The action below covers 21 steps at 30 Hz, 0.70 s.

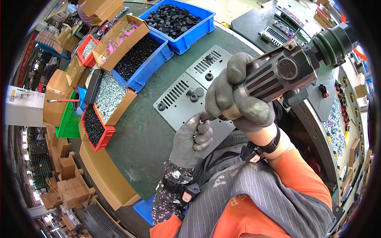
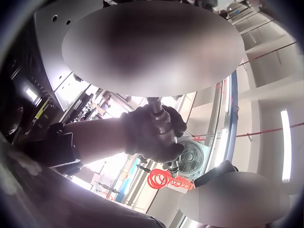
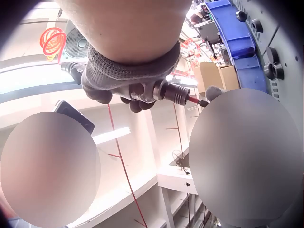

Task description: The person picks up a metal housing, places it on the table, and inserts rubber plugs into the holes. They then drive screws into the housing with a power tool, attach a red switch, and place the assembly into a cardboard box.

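Observation:
My gloved right hand (image 1: 244, 95) grips a dark power screwdriver (image 1: 285, 71) by its body, bit end toward my left hand. The bit shows red past the ribbed chuck (image 3: 178, 94) in the right wrist view. At the bit's tip my gloved left hand (image 1: 188, 141) pinches a small screw (image 1: 201, 119), and more screws (image 1: 195, 135) show among its curled fingers. Beneath and beyond the hands lie two grey slotted metal plates (image 1: 174, 113), with round black rubber pieces (image 1: 193, 97) resting on them. The left wrist view shows the right hand around the driver (image 2: 154, 107).
Blue bins (image 1: 180, 45) of black rubber pieces and black screws (image 1: 135, 55) stand at the back left. Nearer are a cardboard box of silver screws (image 1: 109, 95) and a red bin (image 1: 107, 137) of black ones. A curved bench edge (image 1: 313, 123) runs along the right.

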Motion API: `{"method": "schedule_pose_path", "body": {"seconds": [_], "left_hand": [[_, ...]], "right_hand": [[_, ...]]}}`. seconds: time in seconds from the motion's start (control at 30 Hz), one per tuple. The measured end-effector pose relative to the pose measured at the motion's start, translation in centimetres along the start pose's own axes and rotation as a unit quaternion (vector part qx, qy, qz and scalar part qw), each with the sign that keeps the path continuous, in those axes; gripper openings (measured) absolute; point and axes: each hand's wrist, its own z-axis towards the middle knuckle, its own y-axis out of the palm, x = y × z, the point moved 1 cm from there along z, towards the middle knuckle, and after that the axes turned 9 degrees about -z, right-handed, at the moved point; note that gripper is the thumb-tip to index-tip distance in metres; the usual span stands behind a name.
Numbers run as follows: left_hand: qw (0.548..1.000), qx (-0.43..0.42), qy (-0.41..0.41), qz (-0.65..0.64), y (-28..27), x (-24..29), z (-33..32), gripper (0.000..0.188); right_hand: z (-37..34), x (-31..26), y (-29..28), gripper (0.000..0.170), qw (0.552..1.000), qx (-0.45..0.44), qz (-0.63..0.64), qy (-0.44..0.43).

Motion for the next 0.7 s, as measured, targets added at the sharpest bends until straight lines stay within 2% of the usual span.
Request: {"method": "schedule_pose_path", "body": {"seconds": [0.07,0.1,0.13,0.17,0.2,0.23,0.27,0.33,0.37,0.43,0.5,0.57,0.7], "left_hand": [[1.0,-0.001,-0.006,0.026,1.4,0.3,-0.1,0.03],[0.972,0.107,0.009,0.207,3.0,0.9,-0.5,0.033],[0.901,0.209,0.025,0.379,4.1,1.7,-0.6,0.035],[0.901,0.21,0.026,0.379,2.9,2.5,0.3,0.035],[0.821,0.179,0.149,0.52,0.9,3.7,1.6,0.034],[0.707,0.142,0.267,0.64,0.2,4.7,2.6,0.033],[0.706,0.141,0.269,0.64,0.6,5.4,3.2,0.033],[0.538,0.223,0.232,0.779,1.5,6.6,4.3,0.03],[0.537,0.223,0.236,0.779,1.3,7.0,5.0,0.03],[0.502,0.197,0.188,0.821,0.5,7.5,6.2,0.028],[0.516,0.223,0.165,0.81,0.3,8.3,6.9,0.027],[0.457,0.248,0.185,0.834,0.5,9.0,6.9,0.027],[0.474,0.226,0.177,0.833,0.7,9.4,6.1,0.028]], "right_hand": [[-0.1,-0.5,-0.1,0.045,0.999,0.026,-0.029,-0.002],[0.0,-0.6,-0.3,0.045,0.999,0.027,-0.029,-0.002],[0.2,-0.8,-0.6,0.042,0.997,0.068,-0.037,-0.014],[0.5,-0.9,-0.9,0.04,0.993,0.107,-0.045,-0.025],[1.0,-1.3,-1.3,0.037,0.987,0.126,-0.099,-0.019],[1.5,-1.0,-1.5,0.039,0.984,0.146,-0.092,-0.045],[2.0,-1.1,-1.9,0.039,0.982,0.151,-0.108,-0.033],[2.6,-1.1,-2.1,0.039,0.98,0.153,-0.125,-0.022],[2.9,-0.8,-2.2,0.039,0.978,0.154,-0.14,-0.018],[3.3,-0.2,-2.5,0.039,0.976,0.154,-0.156,-0.014],[3.8,0.3,-2.7,0.038,0.97,0.147,-0.194,0.022],[4.4,0.6,-3.0,0.039,0.97,0.139,-0.2,0.024],[6.0,1.1,-3.7,0.032,0.975,0.134,-0.176,0.016]]}}
